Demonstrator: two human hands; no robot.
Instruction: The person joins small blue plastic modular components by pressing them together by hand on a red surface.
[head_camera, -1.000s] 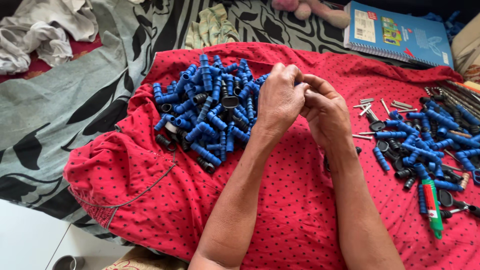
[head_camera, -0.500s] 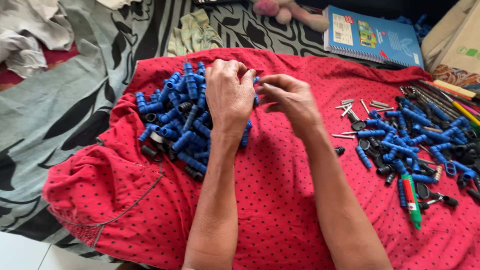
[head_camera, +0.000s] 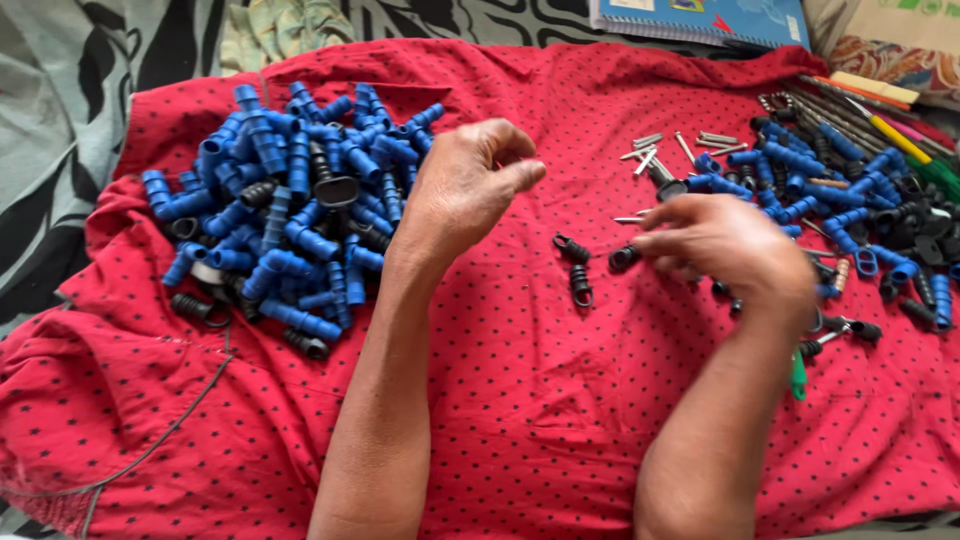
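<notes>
A large pile of blue plastic tube fittings (head_camera: 290, 200), mixed with a few black ones, lies on the red dotted cloth (head_camera: 520, 400) at the left. My left hand (head_camera: 470, 185) hovers just right of this pile with its fingers curled in, and nothing shows in it. My right hand (head_camera: 725, 245) is stretched out flat over the cloth. Its fingertips are right beside a small black cap (head_camera: 623, 258). Two black ribbed fittings (head_camera: 578, 268) lie between the hands.
A second spread of blue and black fittings (head_camera: 850, 220) lies at the right, with small metal pins (head_camera: 680, 150), pens and pencils (head_camera: 880, 115) and a green-handled tool (head_camera: 798, 375). A blue spiral notebook (head_camera: 700, 20) sits at the top edge. Grey patterned bedding (head_camera: 60, 120) lies at the left.
My hands were together above the blue pile and have since parted. The right hand moved right and down towards the loose black parts, while the left stayed by the pile.
</notes>
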